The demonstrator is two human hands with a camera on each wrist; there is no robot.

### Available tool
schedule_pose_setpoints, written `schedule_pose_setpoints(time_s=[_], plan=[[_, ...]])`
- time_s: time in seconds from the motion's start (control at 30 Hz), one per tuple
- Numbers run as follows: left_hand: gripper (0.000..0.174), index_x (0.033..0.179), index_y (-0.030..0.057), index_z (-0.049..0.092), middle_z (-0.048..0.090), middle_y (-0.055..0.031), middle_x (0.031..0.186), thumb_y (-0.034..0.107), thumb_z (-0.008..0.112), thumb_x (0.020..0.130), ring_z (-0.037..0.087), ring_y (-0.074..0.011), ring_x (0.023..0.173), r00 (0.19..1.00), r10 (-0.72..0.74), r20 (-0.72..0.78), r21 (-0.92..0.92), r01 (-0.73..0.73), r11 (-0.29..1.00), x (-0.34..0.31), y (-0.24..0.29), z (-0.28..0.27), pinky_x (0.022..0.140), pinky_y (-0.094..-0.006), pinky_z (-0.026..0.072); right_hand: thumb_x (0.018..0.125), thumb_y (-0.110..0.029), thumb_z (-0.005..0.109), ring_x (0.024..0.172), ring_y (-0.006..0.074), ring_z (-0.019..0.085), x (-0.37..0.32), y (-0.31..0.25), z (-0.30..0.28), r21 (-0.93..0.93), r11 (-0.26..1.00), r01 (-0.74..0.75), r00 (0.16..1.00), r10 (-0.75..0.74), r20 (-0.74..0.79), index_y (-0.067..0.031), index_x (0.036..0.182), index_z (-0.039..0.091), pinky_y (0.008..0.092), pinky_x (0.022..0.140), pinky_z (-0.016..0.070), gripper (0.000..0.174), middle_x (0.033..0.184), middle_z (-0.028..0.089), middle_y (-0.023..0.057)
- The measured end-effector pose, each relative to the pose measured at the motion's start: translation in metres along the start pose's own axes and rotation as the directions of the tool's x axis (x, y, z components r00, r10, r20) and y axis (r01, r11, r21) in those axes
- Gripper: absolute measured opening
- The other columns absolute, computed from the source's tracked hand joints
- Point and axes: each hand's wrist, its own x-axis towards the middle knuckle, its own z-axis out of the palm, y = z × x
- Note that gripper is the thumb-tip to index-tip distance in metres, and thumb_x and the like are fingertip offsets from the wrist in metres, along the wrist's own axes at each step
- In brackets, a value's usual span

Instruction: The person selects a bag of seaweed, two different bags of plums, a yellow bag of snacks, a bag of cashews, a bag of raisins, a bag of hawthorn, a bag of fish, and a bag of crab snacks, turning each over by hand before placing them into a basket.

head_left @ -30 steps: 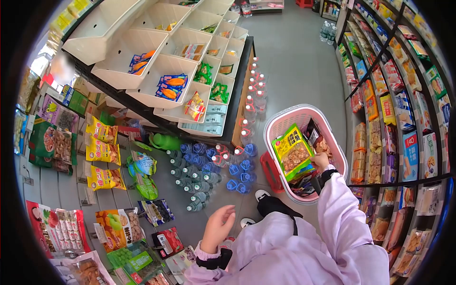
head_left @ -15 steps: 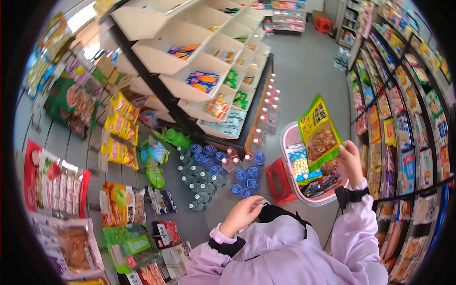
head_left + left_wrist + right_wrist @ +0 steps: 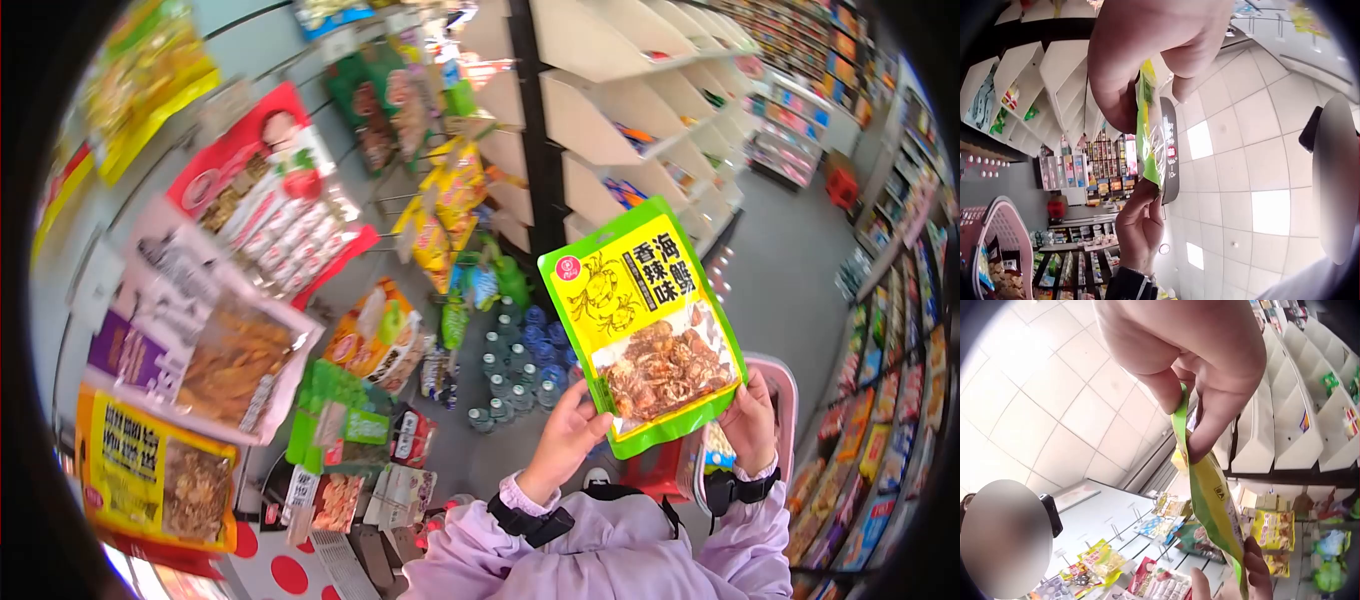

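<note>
A yellow snack bag with a green border, crab drawings and a clear window (image 3: pixel 640 320) is held up before the body, its front toward the head camera. My left hand (image 3: pixel 562 445) pinches its lower left corner between thumb and fingers. At the lower right edge, my right hand (image 3: pixel 752 420) grips it the same way. Both wrist views show the bag (image 3: pixel 1213 494) edge-on between the two hands. Behind and below the right hand stands the pink shopping basket (image 3: pixel 780 385), partly hidden; snack packs (image 3: pixel 1007 275) lie in it in the left wrist view.
Hanging snack bags (image 3: pixel 215 350) cover the wall rack on my left. White display bins (image 3: pixel 600 120) rise ahead, with water bottles (image 3: pixel 515 375) on the floor near their base. Stocked shelves (image 3: pixel 865 440) line the right, beside a grey aisle floor (image 3: pixel 790 225).
My right hand has lifted the snack bag out of the basket and brought it up and left. My left hand, free before, now holds it too. The head view has turned left toward the wall rack.
</note>
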Motion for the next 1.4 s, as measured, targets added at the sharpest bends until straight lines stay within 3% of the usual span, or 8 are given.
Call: schedule_pose_setpoints(time_s=[0.13,0.3,0.37,0.4,0.5,0.77,1.07,1.4], plan=[[0.056,0.131,0.0047,0.024,0.050,-0.0105,0.116,0.001,0.053,0.083,0.050,-0.0191,0.105,0.957,0.226,-0.181,0.179,-0.194,0.965,-0.026,0.022,-0.006,0.089,-0.0324,0.0408,0.084,-0.012,0.054,0.094,0.0209,0.055,0.024,0.028,0.026,-0.047,0.996,-0.070,0.991,0.074,0.108,-0.0062,0.096,0.045,0.0386,0.082,0.0464,0.017,0.102,0.056,0.0080],[0.056,0.133,0.0041,0.022,0.043,-0.0071,0.123,0.000,0.049,0.084,0.045,-0.0145,0.109,0.857,0.492,-0.154,0.387,-0.406,0.828,-0.061,0.044,-0.029,0.091,-0.0297,0.0375,0.083,-0.008,0.054,0.088,0.0190,0.056,0.048,0.068,0.042,-0.226,0.971,-0.072,0.965,0.125,0.231,-0.0046,0.100,0.046,0.0331,0.073,0.0484,0.019,0.098,0.056,0.0083],[0.055,0.133,0.0030,0.020,0.040,-0.0083,0.126,-0.001,0.047,0.085,0.043,-0.0157,0.112,0.823,0.555,-0.121,0.443,-0.456,0.772,-0.080,0.063,-0.022,0.092,-0.0296,0.0365,0.083,-0.009,0.054,0.079,0.0155,0.056,0.059,0.072,0.058,-0.267,0.959,-0.099,0.887,0.206,0.413,-0.0066,0.094,0.046,0.0287,0.066,0.0477,0.014,0.092,0.056,0.0053],[0.054,0.133,0.0024,0.021,0.040,-0.0091,0.126,-0.003,0.046,0.085,0.042,-0.0162,0.113,0.819,0.556,-0.143,0.466,-0.440,0.767,-0.092,0.069,-0.021,0.092,-0.0299,0.0362,0.082,-0.007,0.054,0.068,0.0133,0.054,0.055,0.078,0.074,-0.274,0.956,-0.102,0.938,0.184,0.294,-0.0063,0.093,0.047,0.0259,0.057,0.0460,0.014,0.085,0.057,0.0052],[0.051,0.132,0.0013,0.022,0.040,-0.0086,0.124,-0.003,0.044,0.086,0.042,-0.0150,0.112,0.761,0.632,-0.149,0.582,-0.449,0.678,-0.131,0.085,-0.018,0.092,-0.0288,0.0358,0.081,-0.006,0.055,0.067,0.0141,0.055,0.055,0.097,0.096,-0.306,0.942,-0.138,0.895,0.251,0.368,-0.0060,0.092,0.046,0.0262,0.057,0.0461,0.014,0.085,0.057,0.0060],[0.048,0.129,-0.0016,0.026,0.045,-0.0114,0.120,-0.007,0.044,0.084,0.046,-0.0172,0.109,0.552,0.809,-0.204,0.811,-0.367,0.455,-0.242,0.121,0.035,0.090,-0.0302,0.0380,0.078,0.000,0.058,0.069,0.0154,0.059,0.030,0.132,0.185,-0.360,0.913,-0.192,0.631,0.396,0.667,0.0013,0.093,0.054,0.0262,0.063,0.0495,0.015,0.081,0.061,0.0089],[0.051,0.127,-0.0024,0.026,0.046,-0.0158,0.118,-0.010,0.046,0.081,0.049,-0.0223,0.107,0.249,0.938,-0.243,0.910,-0.275,0.309,-0.324,0.130,0.044,0.087,-0.0321,0.0419,0.079,0.003,0.057,0.067,0.0122,0.058,-0.013,0.176,0.271,-0.406,0.871,-0.277,0.449,0.490,0.747,0.0028,0.087,0.056,0.0238,0.062,0.0484,0.009,0.078,0.060,0.0073],[0.056,0.128,-0.0031,0.024,0.046,-0.0168,0.119,-0.009,0.050,0.079,0.050,-0.0223,0.106,0.239,0.956,-0.170,0.956,-0.196,0.219,-0.362,0.160,0.039,0.087,-0.0325,0.0416,0.079,-0.002,0.057,0.064,0.0133,0.058,-0.035,0.205,0.315,-0.352,0.885,-0.305,0.448,0.459,0.767,0.0013,0.087,0.055,0.0261,0.059,0.0486,0.009,0.076,0.060,0.0073]])
